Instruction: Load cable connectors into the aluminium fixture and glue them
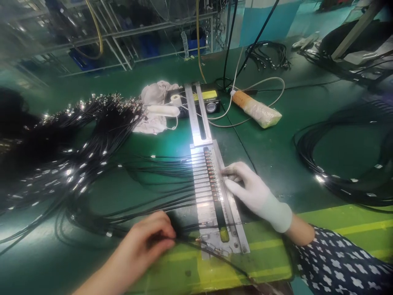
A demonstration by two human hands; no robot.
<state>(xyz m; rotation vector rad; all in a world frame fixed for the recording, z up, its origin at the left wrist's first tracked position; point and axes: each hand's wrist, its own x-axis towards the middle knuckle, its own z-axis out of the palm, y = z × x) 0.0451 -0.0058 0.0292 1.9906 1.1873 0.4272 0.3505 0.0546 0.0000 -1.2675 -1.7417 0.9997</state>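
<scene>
My bare left hand is closed in a pinch around black cables, just left of the fixture's near end. A long slotted metal fixture lies on the bench, pointing away from me. Several black cables cross its left side in a row of grooves, and their stripped, coppery ends line the slot. My right hand, in a white glove, rests against the fixture's right rail with bent fingertips near the cable ends. Whatever its fingertips hold, if anything, is hidden.
A heap of black cables with shiny ends covers the left. Behind the fixture are a black box with a gauge, a white cloth and a plastic-wrapped handle. Coiled cables lie right. Yellow-green sheeting covers the near edge.
</scene>
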